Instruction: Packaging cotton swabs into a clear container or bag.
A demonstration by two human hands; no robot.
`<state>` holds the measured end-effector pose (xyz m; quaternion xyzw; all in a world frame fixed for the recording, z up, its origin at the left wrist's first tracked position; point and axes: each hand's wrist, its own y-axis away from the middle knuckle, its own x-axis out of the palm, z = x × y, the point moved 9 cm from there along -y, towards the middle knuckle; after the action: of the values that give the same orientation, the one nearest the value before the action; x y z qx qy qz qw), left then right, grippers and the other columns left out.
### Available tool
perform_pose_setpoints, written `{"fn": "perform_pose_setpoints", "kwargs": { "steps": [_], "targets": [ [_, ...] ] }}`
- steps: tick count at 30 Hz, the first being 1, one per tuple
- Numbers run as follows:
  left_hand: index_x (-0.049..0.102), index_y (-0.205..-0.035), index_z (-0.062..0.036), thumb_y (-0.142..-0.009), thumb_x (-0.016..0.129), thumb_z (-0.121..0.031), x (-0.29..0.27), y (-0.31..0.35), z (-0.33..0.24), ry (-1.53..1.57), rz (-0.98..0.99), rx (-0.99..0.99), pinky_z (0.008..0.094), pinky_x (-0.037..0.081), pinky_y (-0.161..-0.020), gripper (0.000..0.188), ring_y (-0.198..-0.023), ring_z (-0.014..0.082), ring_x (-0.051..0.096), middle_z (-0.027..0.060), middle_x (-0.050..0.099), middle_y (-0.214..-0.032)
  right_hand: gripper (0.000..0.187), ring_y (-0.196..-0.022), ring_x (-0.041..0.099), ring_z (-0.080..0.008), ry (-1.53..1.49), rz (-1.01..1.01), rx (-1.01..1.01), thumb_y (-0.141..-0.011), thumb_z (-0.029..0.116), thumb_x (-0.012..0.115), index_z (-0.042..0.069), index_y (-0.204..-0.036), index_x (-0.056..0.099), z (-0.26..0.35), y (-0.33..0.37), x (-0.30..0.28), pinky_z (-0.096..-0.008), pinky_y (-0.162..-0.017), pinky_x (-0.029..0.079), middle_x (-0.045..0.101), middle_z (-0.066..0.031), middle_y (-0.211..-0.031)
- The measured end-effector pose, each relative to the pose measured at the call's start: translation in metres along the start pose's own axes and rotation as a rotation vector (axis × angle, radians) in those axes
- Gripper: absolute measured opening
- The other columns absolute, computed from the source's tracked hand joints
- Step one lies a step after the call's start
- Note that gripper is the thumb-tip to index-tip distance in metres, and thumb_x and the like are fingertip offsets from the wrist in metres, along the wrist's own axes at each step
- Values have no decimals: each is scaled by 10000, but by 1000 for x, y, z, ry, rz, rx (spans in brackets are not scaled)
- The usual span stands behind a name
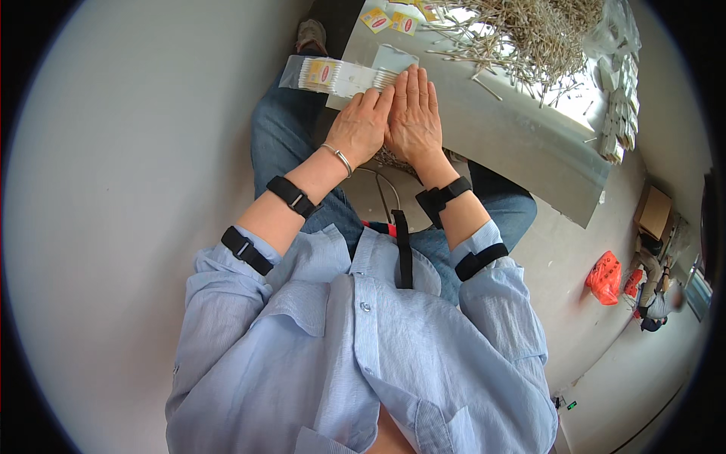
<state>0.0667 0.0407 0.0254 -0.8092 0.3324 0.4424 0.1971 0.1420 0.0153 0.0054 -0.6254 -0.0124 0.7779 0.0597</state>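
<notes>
My left hand and my right hand lie side by side, touching, at the near edge of a metal table. The right is open and flat, its fingers straight and close together. My left hand is also open, its slightly bent fingers resting over a clear plastic strip package. One section of it holds a row of cotton swabs with a yellow card. More white cotton swabs show just beyond my fingertips, partly hidden by the hands. What lies under my palms is hidden.
A big heap of loose cotton swabs covers the far right of the table. Several yellow cards lie at the back. Stacked packs hang by the right edge. A red bag sits on the floor; another person is farther off.
</notes>
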Motion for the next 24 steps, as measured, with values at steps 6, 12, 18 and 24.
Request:
{"fn": "perform_pose_setpoints", "kwargs": {
  "steps": [6, 12, 18, 24],
  "targets": [
    [438, -1281, -45, -851, 520, -81, 1, -2, 0, -14, 17, 20, 406, 481, -880, 439, -980, 327, 567, 156, 539, -1071, 777, -1448, 156, -371, 5, 5, 1, -918, 465, 394, -82, -1448, 239, 0, 0, 0, -446, -1182, 105, 211, -255, -1531],
    [404, -1339, -34, -845, 539, -92, 4, -5, 2, 15, 65, -36, 415, 464, -918, 515, -1034, 348, 551, 177, 529, -1113, 754, -1448, 158, -372, 19, 10, 2, -920, 442, 389, -82, -1445, 255, 1, 0, 0, -447, -1182, 104, 214, -255, -1531],
    [382, -1362, -30, -837, 552, -90, 7, -9, 3, 18, 92, -45, 418, 463, -926, 555, -1042, 358, 549, 184, 524, -1128, 728, -1448, 160, -370, 26, 9, 4, -920, 407, 391, -81, -1444, 259, 0, 0, 0, -447, -1182, 103, 214, -254, -1531],
    [375, -1360, -26, -841, 540, -83, 8, -11, 4, 35, 112, -47, 427, 461, -929, 548, -1056, 367, 548, 193, 526, -1139, 721, -1450, 158, -367, 28, 8, 6, -919, 390, 398, -78, -1447, 252, 0, 0, 1, -445, -1181, 102, 213, -252, -1533]
  ]
}}
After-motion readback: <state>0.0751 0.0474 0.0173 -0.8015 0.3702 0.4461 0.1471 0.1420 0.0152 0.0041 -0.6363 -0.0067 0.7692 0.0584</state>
